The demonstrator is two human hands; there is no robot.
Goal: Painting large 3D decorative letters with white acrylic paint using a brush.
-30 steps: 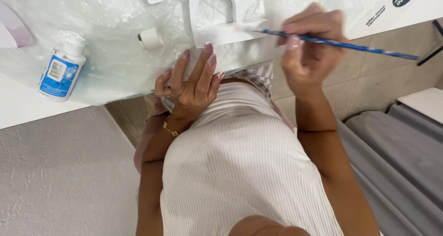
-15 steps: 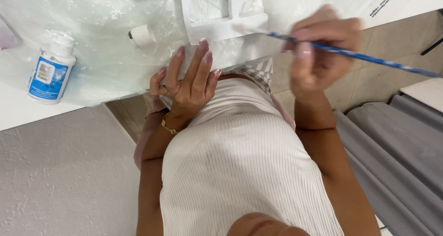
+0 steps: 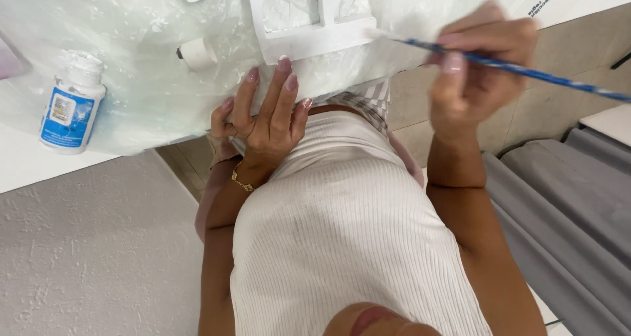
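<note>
In the head view, the right hand (image 3: 476, 66) stays pinched on the blue paintbrush (image 3: 519, 70), whose tip has moved onto the white arched cutout (image 3: 309, 40) at top centre, so painting continues; the left hand (image 3: 266, 119) still rests open-fingered below it.

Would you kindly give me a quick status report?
Right hand grips brush, tip on white cutout. Left hand steadies it. Bottle stands apart.
</note>
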